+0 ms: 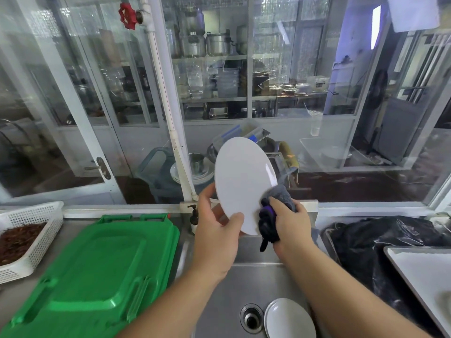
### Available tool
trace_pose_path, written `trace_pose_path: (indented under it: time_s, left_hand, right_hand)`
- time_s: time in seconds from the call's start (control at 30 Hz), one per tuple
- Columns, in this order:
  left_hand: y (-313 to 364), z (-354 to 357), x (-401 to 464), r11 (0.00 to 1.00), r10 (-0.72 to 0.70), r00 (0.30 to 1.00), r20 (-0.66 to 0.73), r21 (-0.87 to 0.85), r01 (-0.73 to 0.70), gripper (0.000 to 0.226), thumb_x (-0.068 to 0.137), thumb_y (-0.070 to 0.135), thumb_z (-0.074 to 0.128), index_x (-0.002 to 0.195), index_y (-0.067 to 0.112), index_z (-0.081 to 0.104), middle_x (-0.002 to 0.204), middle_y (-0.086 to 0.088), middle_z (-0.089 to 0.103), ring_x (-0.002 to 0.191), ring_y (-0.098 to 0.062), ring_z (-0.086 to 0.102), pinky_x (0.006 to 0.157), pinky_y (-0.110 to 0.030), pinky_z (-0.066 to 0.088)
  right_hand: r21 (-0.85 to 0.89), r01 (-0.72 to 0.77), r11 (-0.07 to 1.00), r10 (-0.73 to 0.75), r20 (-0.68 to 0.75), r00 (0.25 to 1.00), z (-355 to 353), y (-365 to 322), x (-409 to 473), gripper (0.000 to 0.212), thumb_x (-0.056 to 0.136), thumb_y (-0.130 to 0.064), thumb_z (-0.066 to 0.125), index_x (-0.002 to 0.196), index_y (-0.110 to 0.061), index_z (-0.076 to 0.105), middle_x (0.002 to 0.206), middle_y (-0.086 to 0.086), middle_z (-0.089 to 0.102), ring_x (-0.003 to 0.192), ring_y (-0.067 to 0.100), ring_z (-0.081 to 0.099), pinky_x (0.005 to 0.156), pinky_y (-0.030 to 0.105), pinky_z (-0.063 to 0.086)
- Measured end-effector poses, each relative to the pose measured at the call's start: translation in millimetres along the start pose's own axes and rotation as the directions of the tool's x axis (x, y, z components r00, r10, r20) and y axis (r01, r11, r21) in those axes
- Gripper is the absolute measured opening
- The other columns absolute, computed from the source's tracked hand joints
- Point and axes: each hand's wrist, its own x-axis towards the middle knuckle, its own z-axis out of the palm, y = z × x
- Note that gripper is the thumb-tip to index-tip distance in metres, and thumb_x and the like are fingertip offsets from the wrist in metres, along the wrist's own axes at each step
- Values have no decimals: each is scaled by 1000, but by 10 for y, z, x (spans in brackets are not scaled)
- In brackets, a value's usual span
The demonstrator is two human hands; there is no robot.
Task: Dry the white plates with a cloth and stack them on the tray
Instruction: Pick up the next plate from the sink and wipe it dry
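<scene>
While the left hand [217, 230] pinches a round white plate [244, 184] upright over the steel sink [219, 289], the right hand [290, 228] clutches a dark bunched cloth [271, 223] against its edge. Another small white plate [289, 318] waits in the sink, and the pale flat tray [424, 272] looks bare, so it's early days.

white plate [244, 181] held tilted, dark cloth [268, 225] against its lower edge.
</scene>
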Motion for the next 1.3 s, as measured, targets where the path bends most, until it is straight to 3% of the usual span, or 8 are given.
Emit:
trace_pose_path:
  time_s: [0.2,0.4,0.5,0.67,0.83,0.97,1.13,1.3]
  left_hand:
    - [332,-220,149,988,-137,990,34,-61,139,48,81,21,68,118,50,62,115,13,72,110,-26,68,68,-45,62]
    - [405,-442,148,962,-270,946,178,5,273,62,99,-8,51,127,46,63,118,2,72,109,-31,69,67,-45,63]
    - [346,-409,96,967,-238,954,180,-45,250,68,97,-14,48,123,45,67,117,-1,74,95,-20,75,64,-41,62]
    - [285,-332,63,979,-180,972,152,-68,192,64,96,-15,48,130,37,63,113,2,76,90,-16,76,64,-40,62]
    - [288,-302,131,984,-135,988,77,-103,142,65,96,-15,48,133,37,60,112,4,76,92,-19,76,70,-51,64]
    - [278,-258,127,983,-149,987,57,-99,154,68,94,-16,50,130,40,61,112,1,76,96,-26,76,69,-52,64]
    - [191,-224,-3,979,-160,973,169,-100,178,63,90,-10,51,132,36,65,115,-13,75,96,-28,76,70,-49,63]
    - [183,-148,-79,970,-162,965,209,-146,194,62,80,0,57,127,38,69,116,-10,76,97,-22,75,69,-41,61]
  right_hand:
    - [-246,211,946,-192,98,976,-83,-332,96,32,81,-21,83,107,-36,70,90,7,75,59,18,73,52,37,60]
    - [-573,504,646,-392,318,863,-168,-678,128,45,83,-31,84,115,-51,60,101,-15,70,73,-7,68,48,15,52]
    - [-626,566,537,-407,395,823,-159,-739,112,40,88,-35,79,110,-57,52,103,-14,67,70,4,70,49,19,53]
    - [-748,639,181,-483,498,720,-125,-598,87,39,99,-38,68,137,-31,60,131,6,50,119,32,53,98,40,49]
    - [-751,648,-131,-458,625,632,-142,-414,-168,36,98,-39,67,131,-25,67,129,10,52,111,39,49,90,42,46]
    - [-613,782,-116,-399,749,528,-148,-222,-491,31,95,-38,66,120,-20,70,118,5,60,99,34,59,77,40,54]
    - [-442,885,-144,-405,843,355,101,-355,-564,32,95,-32,62,123,-22,72,124,3,65,96,33,57,81,43,52]
    - [-438,874,-213,-493,820,291,396,-698,-325,33,94,-19,70,127,-16,72,125,9,65,97,39,59,86,47,49]
